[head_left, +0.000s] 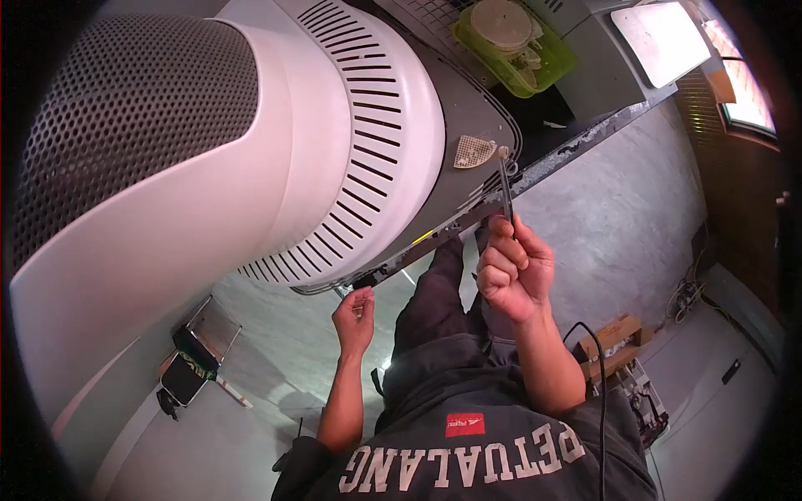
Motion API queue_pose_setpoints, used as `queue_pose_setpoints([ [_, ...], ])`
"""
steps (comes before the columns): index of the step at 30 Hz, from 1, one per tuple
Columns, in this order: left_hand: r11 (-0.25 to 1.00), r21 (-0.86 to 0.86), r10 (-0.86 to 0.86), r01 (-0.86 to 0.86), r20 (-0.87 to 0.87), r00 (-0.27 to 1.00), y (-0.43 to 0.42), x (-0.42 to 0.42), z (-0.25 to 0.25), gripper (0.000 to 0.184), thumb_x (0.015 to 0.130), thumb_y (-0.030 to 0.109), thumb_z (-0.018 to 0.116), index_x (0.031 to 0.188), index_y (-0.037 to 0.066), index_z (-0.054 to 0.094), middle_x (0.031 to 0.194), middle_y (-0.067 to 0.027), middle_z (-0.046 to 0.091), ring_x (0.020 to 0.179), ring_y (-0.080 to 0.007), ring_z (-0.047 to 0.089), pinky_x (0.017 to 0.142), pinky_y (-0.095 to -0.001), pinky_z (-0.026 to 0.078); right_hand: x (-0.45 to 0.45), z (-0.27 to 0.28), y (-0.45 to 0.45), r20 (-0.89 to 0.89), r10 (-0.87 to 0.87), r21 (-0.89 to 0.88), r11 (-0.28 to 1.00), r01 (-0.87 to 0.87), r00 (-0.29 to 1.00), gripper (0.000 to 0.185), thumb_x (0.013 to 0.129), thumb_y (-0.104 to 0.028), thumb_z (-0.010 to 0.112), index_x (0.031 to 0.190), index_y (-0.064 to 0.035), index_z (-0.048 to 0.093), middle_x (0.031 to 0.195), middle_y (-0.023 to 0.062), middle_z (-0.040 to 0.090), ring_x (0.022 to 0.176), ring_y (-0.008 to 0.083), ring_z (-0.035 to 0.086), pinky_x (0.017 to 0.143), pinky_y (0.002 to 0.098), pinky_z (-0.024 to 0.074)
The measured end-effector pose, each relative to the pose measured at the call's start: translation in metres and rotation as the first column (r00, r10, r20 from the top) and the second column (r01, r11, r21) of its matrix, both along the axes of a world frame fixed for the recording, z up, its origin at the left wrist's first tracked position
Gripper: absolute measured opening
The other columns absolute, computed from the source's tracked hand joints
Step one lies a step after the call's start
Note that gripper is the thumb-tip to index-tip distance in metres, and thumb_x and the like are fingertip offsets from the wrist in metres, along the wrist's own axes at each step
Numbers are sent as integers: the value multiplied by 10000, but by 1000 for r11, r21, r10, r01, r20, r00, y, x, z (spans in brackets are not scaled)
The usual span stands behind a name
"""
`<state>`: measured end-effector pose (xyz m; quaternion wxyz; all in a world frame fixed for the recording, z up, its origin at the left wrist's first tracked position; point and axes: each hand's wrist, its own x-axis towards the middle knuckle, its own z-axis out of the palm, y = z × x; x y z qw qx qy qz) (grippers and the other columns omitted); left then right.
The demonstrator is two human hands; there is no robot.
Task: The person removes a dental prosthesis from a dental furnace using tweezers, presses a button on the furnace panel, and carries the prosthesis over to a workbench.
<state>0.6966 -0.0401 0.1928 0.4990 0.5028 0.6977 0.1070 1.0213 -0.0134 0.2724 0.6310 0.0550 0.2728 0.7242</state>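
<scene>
My right hand (516, 271) is closed around slim metal tweezers (507, 194), held upright in front of the worktop's edge. At their far tip is a small pale, roundish piece (503, 153); its kind is too small to tell. Just left of that tip, a beige wedge-shaped perforated plate (474, 152) lies on the dark worktop. My left hand (355, 319) is lower left, fingers curled together by the worktop edge, beneath the rim of a large white machine (376, 125) with slotted vents. Something thin and shiny shows at its fingertips, but I cannot make it out.
A green tray (547, 71) with pale round pieces stands at the back of the worktop (468, 108). A grey unit with a white panel (660, 43) is at upper right. A folding chair (188, 376) stands at lower left, a cardboard box (618, 342) at right, with cables (689, 296) beyond.
</scene>
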Motion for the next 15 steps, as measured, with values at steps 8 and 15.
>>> queue_pose_setpoints([
  [8, 1000, 1, 31, -31, 35, 999, -2, -2, -6, 198, 924, 127, 656, 1085, 12, 667, 978, -65, 689, 860, -111, 634, 767, -257, 530, 1, 2, 0, 7, 4, 1, 1000, -4, 1000, 303, 1049, -253, 378, 998, -5, 544, 545, -44, 316, 504, 71, 262, 477, 238, 235],
  [15, 1000, -3, 29, -29, 9, 1000, 1, 1, -2, 201, 919, 137, 661, 1076, 13, 668, 965, -73, 690, 853, -119, 633, 760, -258, 527, -1, 4, 0, 7, 9, 13, 1000, -9, 1000, 304, 1052, -260, 372, 1005, -8, 535, 548, -44, 318, 506, 72, 262, 479, 234, 234],
])
